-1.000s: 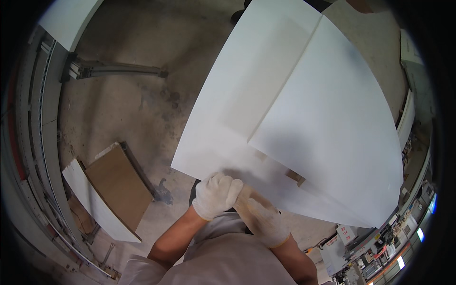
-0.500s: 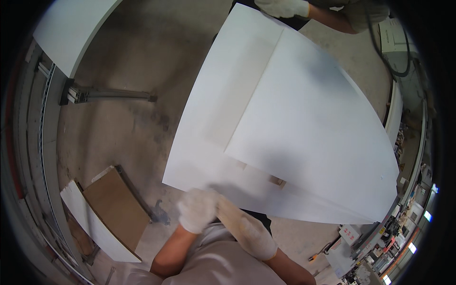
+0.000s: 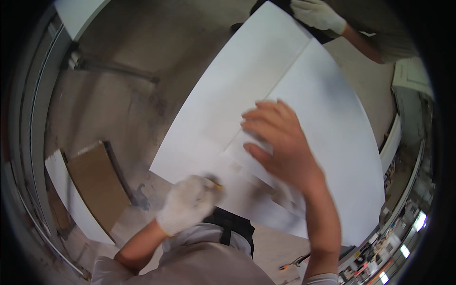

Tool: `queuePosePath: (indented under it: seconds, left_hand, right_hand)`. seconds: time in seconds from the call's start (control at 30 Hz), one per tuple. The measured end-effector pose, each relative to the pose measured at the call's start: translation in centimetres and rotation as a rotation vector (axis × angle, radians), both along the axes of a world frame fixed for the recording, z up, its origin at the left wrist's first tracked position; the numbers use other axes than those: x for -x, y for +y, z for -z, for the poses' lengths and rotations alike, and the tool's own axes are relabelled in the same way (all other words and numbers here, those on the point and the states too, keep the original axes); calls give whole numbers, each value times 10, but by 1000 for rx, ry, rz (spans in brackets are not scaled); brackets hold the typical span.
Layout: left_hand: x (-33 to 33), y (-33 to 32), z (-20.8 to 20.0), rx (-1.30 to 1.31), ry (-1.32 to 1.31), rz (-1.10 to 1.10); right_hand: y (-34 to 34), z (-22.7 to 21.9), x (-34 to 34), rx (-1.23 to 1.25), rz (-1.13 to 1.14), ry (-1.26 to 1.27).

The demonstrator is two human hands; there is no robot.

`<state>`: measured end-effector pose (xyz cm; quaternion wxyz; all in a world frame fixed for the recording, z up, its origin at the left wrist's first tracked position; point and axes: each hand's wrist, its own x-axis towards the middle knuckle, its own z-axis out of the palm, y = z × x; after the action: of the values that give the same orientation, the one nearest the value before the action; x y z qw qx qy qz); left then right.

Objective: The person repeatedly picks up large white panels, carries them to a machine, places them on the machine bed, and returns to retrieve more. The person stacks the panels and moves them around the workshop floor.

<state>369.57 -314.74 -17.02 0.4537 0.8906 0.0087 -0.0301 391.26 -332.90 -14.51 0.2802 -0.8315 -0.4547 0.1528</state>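
My left hand (image 3: 189,202), in a white knit work glove, is closed near the front edge of the large white panel (image 3: 204,109). A yellow-edged bit of a work glove (image 3: 217,185) pokes out of its fist; the rest is hidden or blurred. My right hand (image 3: 280,142) is bare and somewhat smeared by motion. It hovers over the middle of the panel with its fingers apart and nothing in them. A straight seam and a small brown patch (image 3: 271,191) show on the panel's surface.
Across the panel, another person's gloved hand (image 3: 318,15) rests by the far edge. Brown and white curved boards (image 3: 97,185) stand at the lower left, near a metal rail. Another white panel (image 3: 78,16) is at the upper left. Assorted items line the right side.
The glove has come off my right hand, which has swung up over the panel, now bare. My left hand stays closed near the front edge. The view has shifted a little.
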Motion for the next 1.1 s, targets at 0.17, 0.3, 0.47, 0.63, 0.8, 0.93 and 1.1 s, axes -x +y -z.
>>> queuePosePath:
  seconds: [0.17, 0.3, 0.47, 0.63, 0.8, 0.93, 1.1]
  left_hand:
    - [-58, -54, 1, 694, 674, -527]
    - [-76, -51, 15, 783, 741, -448]
    - [-76, -53, 18, 1040, 810, -570]
    - [-77, -56, 21, 1000, 779, -593]
    - [-77, -53, 21, 998, 799, -562]
    - [-79, -51, 18, 960, 837, -543]
    - [-77, -54, 24, 878, 774, -533]
  right_hand:
    - [56, 8, -40, 457, -337, 326]
    - [65, 1, -47, 562, -350, 376]
    - [63, 0, -61, 478, -342, 397]
    - [64, 1, -73, 502, -332, 465]
    - [59, 3, -90, 485, -276, 482]
    - [50, 6, -109, 360, -291, 490]
    - [24, 1, -125, 185, 14, 15]
